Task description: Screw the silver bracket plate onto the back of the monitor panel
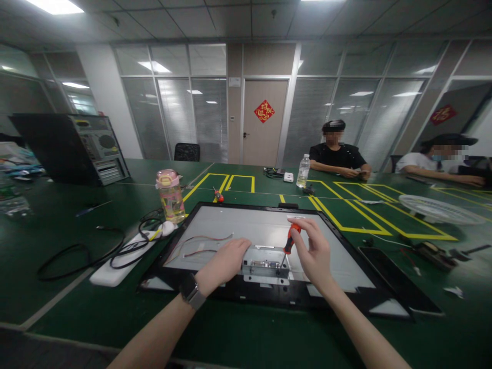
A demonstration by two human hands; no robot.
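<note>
Green desk (238,330), yellow tape (434,237) on top. Black chair (187,152) behind. Glass partitions (326,61), blinds (177,107); shut beige door (255,138), red diamond sign (264,111). White pillar (109,102) left. Tiled ceiling (230,20), bright light panels (56,6).

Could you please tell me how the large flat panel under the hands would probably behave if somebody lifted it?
The panel may bend somewhat, since it looks wide and thin. It could feel heavier toward the near edge, where the metal box sits. The thin wires on it look limp and would probably slide or dangle.
</note>
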